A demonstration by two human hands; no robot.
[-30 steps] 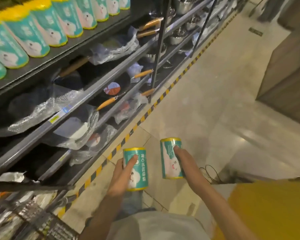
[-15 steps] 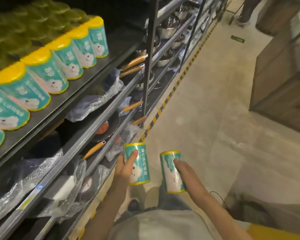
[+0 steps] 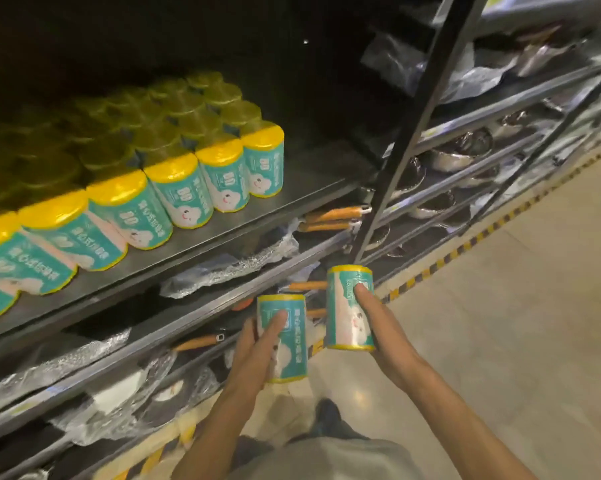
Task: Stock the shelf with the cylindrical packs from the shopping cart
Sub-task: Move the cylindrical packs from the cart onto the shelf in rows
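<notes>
Head view: dark metal shelf (image 3: pixel 312 181) has bare deck right of the stocked row of glossy teal, yellow-capped packs (image 3: pixel 174 188), bounded by a black upright post (image 3: pixel 409 133). Below its front edge, left hand (image 3: pixel 257 344) grip holds one cylindrical pack (image 3: pixel 290 341); right hand (image 3: pixel 382 327) grip holds another pack (image 3: pixel 347 306), both upright.

- Stocked packs (image 3: pixel 174 194) stand in rows on the shelf (image 3: pixel 312 183), filling its left part to the front edge; its right end lies bare.
- Left hand (image 3: pixel 257 344) holds one pack (image 3: pixel 287 337), right hand (image 3: pixel 383 327) another (image 3: pixel 344 306), side by side, before the lower shelves.
- Wrapped pans (image 3: pixel 229 271) lie beneath.
</notes>
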